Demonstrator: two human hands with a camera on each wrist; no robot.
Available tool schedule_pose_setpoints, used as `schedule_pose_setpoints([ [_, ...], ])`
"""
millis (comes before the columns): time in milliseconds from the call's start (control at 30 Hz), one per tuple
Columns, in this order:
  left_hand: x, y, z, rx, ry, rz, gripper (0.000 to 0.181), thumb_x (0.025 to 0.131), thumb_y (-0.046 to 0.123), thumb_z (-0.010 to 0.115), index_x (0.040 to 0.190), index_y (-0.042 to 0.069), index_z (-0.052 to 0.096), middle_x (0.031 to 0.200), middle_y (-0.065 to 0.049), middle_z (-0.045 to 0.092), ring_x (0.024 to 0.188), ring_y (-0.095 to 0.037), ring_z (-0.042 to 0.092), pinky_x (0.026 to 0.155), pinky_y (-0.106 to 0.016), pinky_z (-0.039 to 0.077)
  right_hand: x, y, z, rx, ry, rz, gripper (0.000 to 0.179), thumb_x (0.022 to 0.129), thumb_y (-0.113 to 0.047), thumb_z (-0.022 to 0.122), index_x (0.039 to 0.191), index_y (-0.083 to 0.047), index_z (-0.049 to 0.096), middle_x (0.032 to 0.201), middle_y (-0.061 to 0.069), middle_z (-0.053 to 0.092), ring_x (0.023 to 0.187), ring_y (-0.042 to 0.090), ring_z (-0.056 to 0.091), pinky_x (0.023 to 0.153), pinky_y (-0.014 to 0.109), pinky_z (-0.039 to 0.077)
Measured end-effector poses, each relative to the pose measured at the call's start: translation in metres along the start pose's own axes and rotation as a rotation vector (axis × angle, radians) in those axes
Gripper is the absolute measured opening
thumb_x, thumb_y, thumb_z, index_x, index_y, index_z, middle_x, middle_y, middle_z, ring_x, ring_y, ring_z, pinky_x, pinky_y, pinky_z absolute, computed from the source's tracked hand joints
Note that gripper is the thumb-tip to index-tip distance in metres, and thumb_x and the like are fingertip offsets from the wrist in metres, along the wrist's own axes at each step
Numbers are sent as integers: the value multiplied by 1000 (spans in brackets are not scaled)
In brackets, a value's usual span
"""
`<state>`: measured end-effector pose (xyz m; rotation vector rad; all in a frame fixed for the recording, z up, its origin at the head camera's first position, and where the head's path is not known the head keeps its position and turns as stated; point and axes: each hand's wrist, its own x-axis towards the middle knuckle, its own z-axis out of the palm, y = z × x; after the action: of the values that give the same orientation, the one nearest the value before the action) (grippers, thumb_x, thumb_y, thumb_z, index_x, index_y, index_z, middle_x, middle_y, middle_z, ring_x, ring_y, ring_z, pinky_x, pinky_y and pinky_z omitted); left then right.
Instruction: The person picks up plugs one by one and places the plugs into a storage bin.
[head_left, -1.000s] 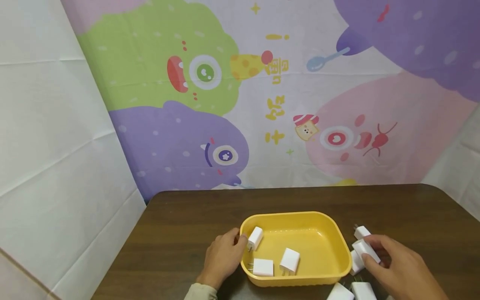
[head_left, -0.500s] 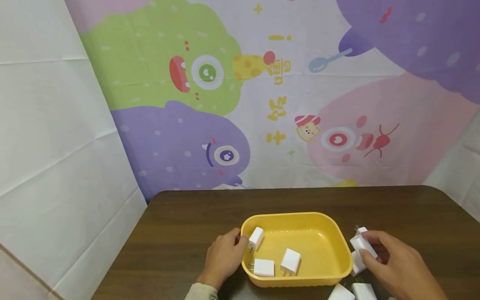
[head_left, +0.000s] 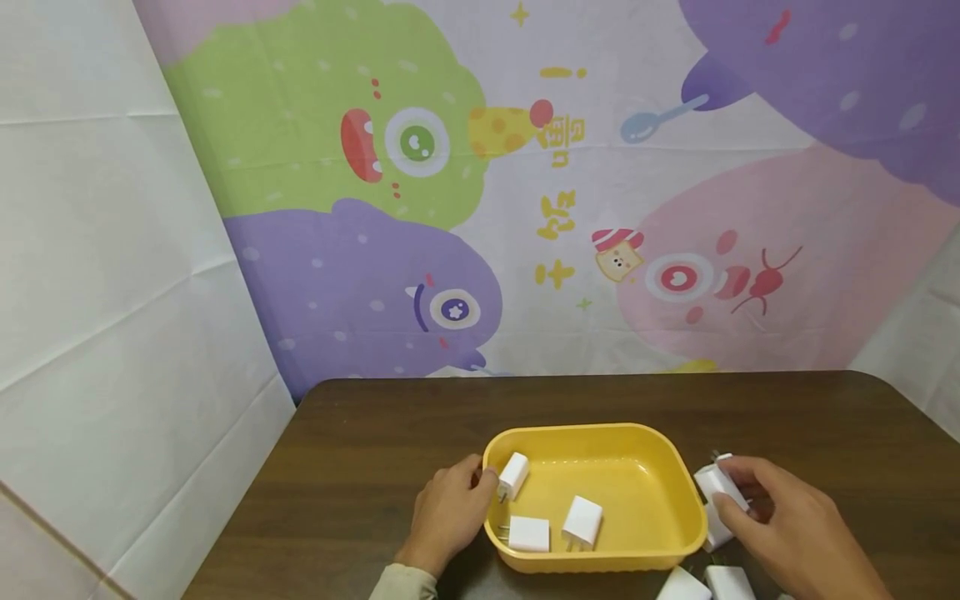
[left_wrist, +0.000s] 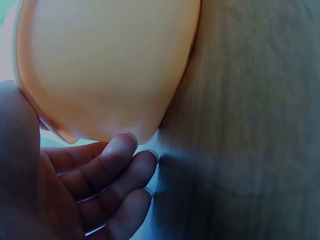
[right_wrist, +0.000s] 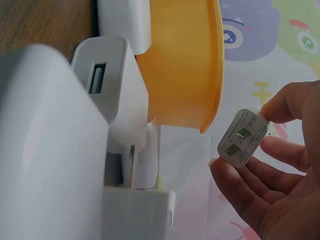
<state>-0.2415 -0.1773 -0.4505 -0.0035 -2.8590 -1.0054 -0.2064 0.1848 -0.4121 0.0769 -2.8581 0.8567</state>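
Observation:
My left hand (head_left: 450,517) grips the left rim of a yellow plastic basin (head_left: 645,446), thumb over the edge and fingers against the outer wall (left_wrist: 115,65). Inside the basin lie three white charger plugs: one at the left wall (head_left: 513,477), one in the front left corner (head_left: 528,534) and one near the middle (head_left: 582,522). Just outside the right wall, my right hand (head_left: 795,525) pinches another white charger plug (head_left: 720,487) between thumb and fingers. Its prong face (right_wrist: 243,137) shows in the right wrist view, held above the table.
More white charger plugs lie on the dark wooden table (head_left: 390,425) right of the basin, including one by its wall (head_left: 717,529) and two in front (head_left: 684,585). A cartoon-printed cloth (head_left: 555,325) hangs behind the table, with a white cloth (head_left: 135,275) at the left.
My right hand has moved slightly left and away from me with the charger plug, closer to the basin's right rim. My left hand stays on the basin, and its contents have not moved.

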Motion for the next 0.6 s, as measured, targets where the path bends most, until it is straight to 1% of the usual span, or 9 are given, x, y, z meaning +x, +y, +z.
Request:
schedule_pose_setpoints([
  [100,0,0,0,0,1,0,26,98,35,51,75,22,53,62,4,48,58,-15,47,56,-36,35,-1,-2,0,12,18,-27,50,89,-33,75,127,-3,61,109,9,68,81,16,60,63,25,51],
  [300,0,-1,0,0,-8,-2,27,99,35,51,76,22,53,62,3,48,58,-15,47,56,-36,35,0,-6,-1,43,-30,2,51,90,-36,73,128,-5,59,114,11,67,83,17,63,67,32,56],
  [433,0,-1,0,-1,-6,-1,28,99,36,51,75,22,52,62,3,48,58,-15,47,56,-36,35,1,-9,-1,58,-39,7,52,91,-38,73,128,-5,59,115,11,67,85,18,64,70,35,57],
  [600,0,-1,0,-3,-6,-7,27,99,36,51,75,22,53,62,4,48,57,-14,47,56,-35,35,3,-12,-1,62,-61,20,52,91,-37,73,129,-5,59,116,11,66,86,19,64,73,38,57],
])
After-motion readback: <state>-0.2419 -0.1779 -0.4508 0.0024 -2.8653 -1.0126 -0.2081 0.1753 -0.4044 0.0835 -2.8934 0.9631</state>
